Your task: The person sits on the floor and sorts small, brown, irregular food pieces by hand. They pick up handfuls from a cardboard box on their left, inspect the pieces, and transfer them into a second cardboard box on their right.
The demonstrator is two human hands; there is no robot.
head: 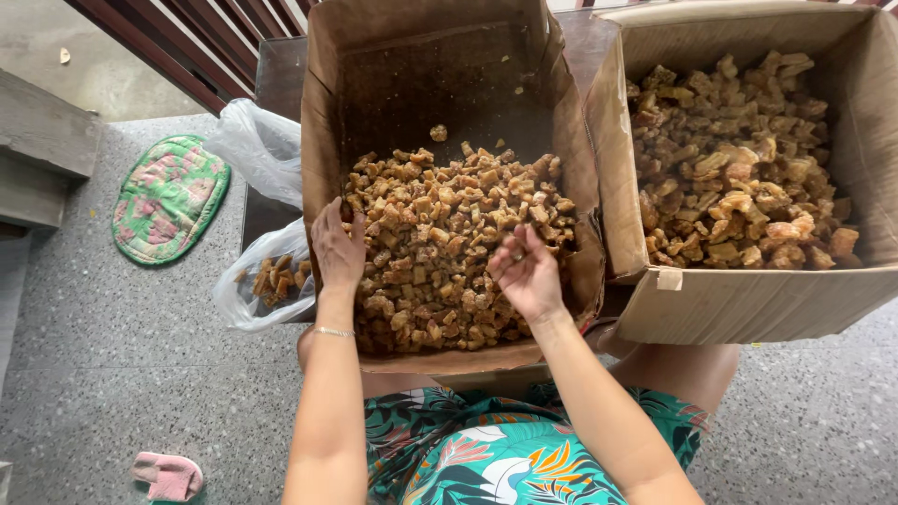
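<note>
A person's right hand (526, 274) hovers palm-up over a heap of small golden-brown fried chunks (449, 243), fingers curled loosely around one small piece held at the fingertips. The left hand (338, 248) lies palm-down on the left edge of the same heap, fingers spread and relaxed, gripping nothing; a thin silver bracelet (333, 332) circles its wrist. The chunks fill the near half of an open brown cardboard box (412, 56) resting against the person's knees, its far half bare and greasy. Just right of it stands a second open cardboard box (748, 304), piled with larger, paler brown chunks (734, 164). To the left of the first box a clear plastic bag (267, 281) holds a few more brown pieces, with a crumpled white plastic bag (257, 145) behind it. A green and pink quilted mat (168, 196) lies on the grey speckled floor (122, 355), and a pink slipper (168, 475) sits near the lower left corner.
</note>
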